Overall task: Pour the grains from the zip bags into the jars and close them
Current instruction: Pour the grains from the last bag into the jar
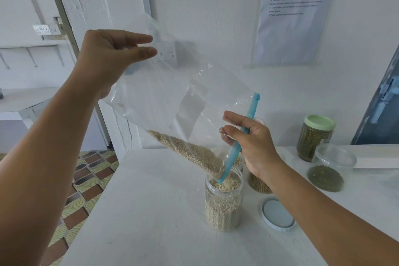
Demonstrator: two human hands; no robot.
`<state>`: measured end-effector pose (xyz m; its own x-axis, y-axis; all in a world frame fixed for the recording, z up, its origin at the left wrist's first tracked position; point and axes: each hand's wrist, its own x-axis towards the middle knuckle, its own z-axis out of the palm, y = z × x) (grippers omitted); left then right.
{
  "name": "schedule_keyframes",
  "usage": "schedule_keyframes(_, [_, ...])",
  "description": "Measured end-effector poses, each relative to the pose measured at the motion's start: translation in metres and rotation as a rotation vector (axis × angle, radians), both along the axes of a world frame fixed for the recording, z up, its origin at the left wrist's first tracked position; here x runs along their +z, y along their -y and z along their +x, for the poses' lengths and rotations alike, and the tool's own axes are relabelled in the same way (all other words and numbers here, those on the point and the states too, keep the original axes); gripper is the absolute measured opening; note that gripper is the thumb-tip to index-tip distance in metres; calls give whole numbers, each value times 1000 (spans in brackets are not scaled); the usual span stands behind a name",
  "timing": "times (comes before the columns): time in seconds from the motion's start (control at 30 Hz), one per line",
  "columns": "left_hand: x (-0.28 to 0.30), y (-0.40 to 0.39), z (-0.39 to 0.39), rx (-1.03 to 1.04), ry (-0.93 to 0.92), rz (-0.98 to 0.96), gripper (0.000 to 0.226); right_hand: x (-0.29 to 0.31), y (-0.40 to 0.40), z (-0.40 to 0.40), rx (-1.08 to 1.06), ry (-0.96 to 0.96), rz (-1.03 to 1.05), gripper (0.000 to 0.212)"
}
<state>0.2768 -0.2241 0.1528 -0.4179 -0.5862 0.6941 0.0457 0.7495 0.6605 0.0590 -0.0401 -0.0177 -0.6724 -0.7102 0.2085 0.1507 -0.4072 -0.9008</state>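
Note:
A clear zip bag [172, 84] with a blue zip strip hangs tilted over an open clear jar [223, 205]. My left hand [108, 54] pinches the bag's raised bottom corner. My right hand [250, 140] grips the blue zip edge at the bag's mouth. Pale grains [190, 151] have slid to the low corner and fall into the jar, which is nearly full. The jar's white lid [277, 214] lies flat on the table to its right.
On the white table [151, 211], a jar of tan grains [258, 183] stands behind my right wrist. A green-lidded jar [315, 138] and an open tub of green grains [330, 168] sit at the right. Patterned floor lies beyond the table's left edge.

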Motion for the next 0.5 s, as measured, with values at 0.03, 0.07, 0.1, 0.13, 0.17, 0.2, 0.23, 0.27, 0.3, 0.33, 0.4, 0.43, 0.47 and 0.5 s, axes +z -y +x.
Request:
schedule_keyframes(0.03, [-1, -1, 1, -16, 17, -15, 46, -1, -1, 0, -3, 0, 4, 31])
schedule_keyframes(0.07, [-2, -2, 2, -25, 46, -45, 49, -2, -1, 0, -4, 2, 6, 31])
schedule_keyframes(0.1, [-3, -3, 4, -31, 81, -78, 50, -3, -1, 0, -5, 5, 8, 30])
schedule_keyframes(0.13, [-3, -3, 5, -37, 112, -106, 51, -4, -2, 0, -5, 7, 8, 30])
schedule_keyframes(0.17, [-3, -3, 7, -46, 136, -125, 52, -4, -2, -1, -6, 6, 6, 30])
schedule_keyframes(0.2, [-3, -3, 8, -61, 154, -143, 53, -4, -2, -1, -7, 4, 4, 31])
schedule_keyframes(0.23, [-3, -3, 10, -78, 169, -163, 52, -4, -2, -1, -9, 3, 3, 31])
schedule_keyframes(0.27, [-4, -3, 11, -87, 186, -184, 50, -4, -1, -1, -8, 1, 4, 31])
schedule_keyframes(0.3, [-4, -2, 11, -81, 210, -210, 47, -4, -2, 0, -6, -3, 5, 31])
schedule_keyframes(0.33, [-5, -1, 11, -60, 242, -242, 45, -4, -2, 0, -3, -8, 8, 31])
schedule_keyframes(0.4, [-7, -1, 11, -23, 301, -287, 43, -5, -3, 1, -2, -15, 12, 31])
schedule_keyframes(0.43, [-8, -1, 11, -17, 311, -293, 42, -4, -3, 2, -1, -14, 11, 31])
schedule_keyframes(0.47, [-10, -1, 11, -11, 313, -297, 41, -4, -3, 2, 0, -13, 9, 31])
schedule_keyframes(0.5, [-11, 0, 11, 2, 314, -307, 39, -4, -3, 2, 2, -11, 8, 31])
